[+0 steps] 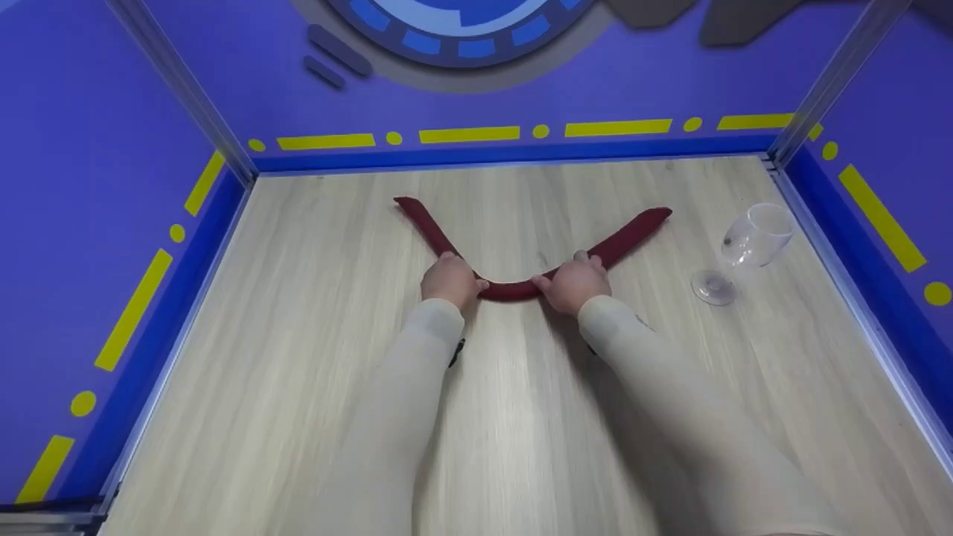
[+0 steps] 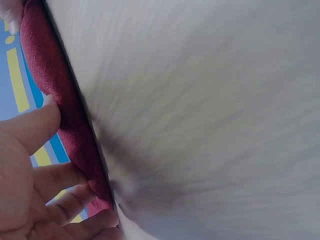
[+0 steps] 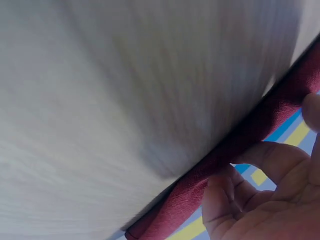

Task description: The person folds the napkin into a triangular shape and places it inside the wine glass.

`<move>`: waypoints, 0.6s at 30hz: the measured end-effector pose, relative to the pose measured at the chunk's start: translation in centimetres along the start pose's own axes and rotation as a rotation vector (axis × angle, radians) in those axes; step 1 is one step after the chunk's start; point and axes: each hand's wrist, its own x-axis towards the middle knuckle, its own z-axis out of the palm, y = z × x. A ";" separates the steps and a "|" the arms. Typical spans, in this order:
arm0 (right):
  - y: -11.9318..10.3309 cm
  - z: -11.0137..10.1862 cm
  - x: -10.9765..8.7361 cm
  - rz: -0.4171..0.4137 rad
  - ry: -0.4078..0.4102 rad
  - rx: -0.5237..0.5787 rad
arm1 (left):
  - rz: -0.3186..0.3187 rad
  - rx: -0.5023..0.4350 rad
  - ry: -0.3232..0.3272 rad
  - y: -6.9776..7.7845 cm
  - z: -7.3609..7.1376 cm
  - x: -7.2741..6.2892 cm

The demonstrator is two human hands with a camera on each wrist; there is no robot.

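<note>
A dark red cloth (image 1: 514, 291), rolled into a long strip, lies bent in a U on the table, its two ends spread toward the back. On the left part of the bend, my left hand (image 1: 450, 281) grips the roll. My right hand (image 1: 577, 284) holds it on the right part. In the left wrist view, the thumb and fingertips of the left hand (image 2: 22, 175) press along the woven cloth (image 2: 70, 120). The right wrist view has the curled fingers of the right hand (image 3: 270, 190) against the roll (image 3: 250, 130).
A clear stemmed glass (image 1: 744, 249) is to the right of the cloth, near the table's right edge. Blue panels (image 1: 476, 112) with yellow marks wall in the pale wooden table (image 1: 313, 357) at the back and both sides.
</note>
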 end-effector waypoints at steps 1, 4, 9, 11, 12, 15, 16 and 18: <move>0.0 0.0 0.0 -0.006 -0.004 -0.002 | 0.005 0.002 -0.005 0.0 0.0 0.0; -0.2 0.0 0.1 -0.010 -0.012 0.016 | 0.029 0.025 -0.012 0.2 -0.2 -0.2; -0.5 0.1 0.4 -0.022 -0.030 0.038 | 0.039 0.023 -0.021 0.3 -0.3 -0.5; -0.6 0.0 0.4 -0.045 -0.032 0.022 | 0.041 0.018 -0.025 0.3 -0.4 -0.5; -0.6 0.0 0.5 -0.054 -0.032 0.020 | 0.044 0.017 -0.029 0.3 -0.4 -0.6; -0.8 -0.1 0.4 -0.069 -0.034 0.031 | 0.074 0.045 -0.040 0.4 -0.4 -0.7; -0.8 -0.1 0.4 -0.069 -0.035 0.039 | 0.090 0.061 -0.044 0.4 -0.4 -0.7; -0.9 -0.1 0.4 -0.065 -0.040 0.058 | 0.113 0.080 -0.051 0.4 -0.4 -0.8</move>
